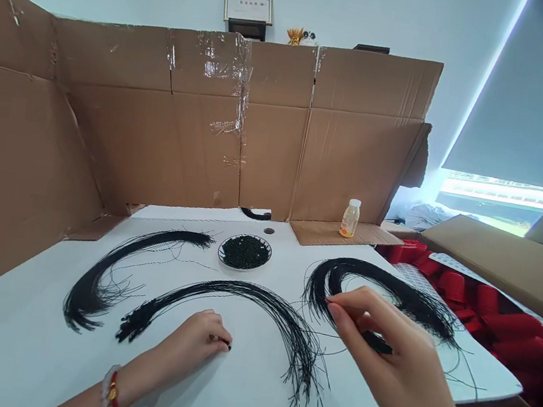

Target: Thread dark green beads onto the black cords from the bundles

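Head view, single frame. Item: left hand [200, 335], low over the white surface [205, 389], fingers closed in a pinch on a small black piece [227, 345], too small to identify; a beaded bracelet [111, 393] with red and gold accents sits at the wrist. Item: right hand [378, 340], raised over the right part of the surface, thumb and fingers drawn together in a loose pinch; whether it grasps a strand cannot be told. Item: three arcs of thin black cord lying flat on the surface: left bundle [123, 270], with gathered ends toward the lower left; middle bundle [259, 293], just beyond the left hand; right bundle [381, 286], partly beneath the right hand. Handling, as judged: very light, soft and limp, prone to snagging and tangling; best taken at the gathered ends, with loose strands kept apart. Item: round plate [220, 250] of small dark beads [244, 252], between the left and right bundles at the far side. Also present: a plastic bottle [350, 219] with a pale yellow drink, standing on a cardboard sheet [322, 234]; a taped cardboard screen [267, 162] behind the surface; red cups [452, 286] in a heap to the right.
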A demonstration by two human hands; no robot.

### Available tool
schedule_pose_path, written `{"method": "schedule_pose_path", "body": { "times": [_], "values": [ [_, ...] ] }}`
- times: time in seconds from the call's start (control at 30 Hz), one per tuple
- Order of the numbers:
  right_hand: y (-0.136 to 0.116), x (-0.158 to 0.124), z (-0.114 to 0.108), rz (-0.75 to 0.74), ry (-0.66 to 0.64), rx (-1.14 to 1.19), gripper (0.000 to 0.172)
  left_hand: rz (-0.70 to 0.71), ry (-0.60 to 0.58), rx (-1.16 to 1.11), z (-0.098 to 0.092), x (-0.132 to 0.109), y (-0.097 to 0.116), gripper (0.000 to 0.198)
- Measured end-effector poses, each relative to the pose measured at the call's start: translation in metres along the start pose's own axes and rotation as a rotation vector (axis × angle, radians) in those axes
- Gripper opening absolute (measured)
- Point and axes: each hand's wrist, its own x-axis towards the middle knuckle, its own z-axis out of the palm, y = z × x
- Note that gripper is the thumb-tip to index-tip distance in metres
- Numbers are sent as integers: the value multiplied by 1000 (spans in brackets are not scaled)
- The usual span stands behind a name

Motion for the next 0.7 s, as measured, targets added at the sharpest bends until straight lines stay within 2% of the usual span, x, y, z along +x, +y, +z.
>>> {"method": "schedule_pose_path", "body": {
  "times": [0.17,0.37,0.7],
  "values": [
    [3,2,8,-5,-98,31,16,8,20,-7,2,-3,-4,25],
    [5,4,11,16,-90,38,17,15,41,-13,2,-3,-8,28],
    [6,6,13,60,-148,56,20,-16,41,-40,-3,1,-10,29]
  ]
}}
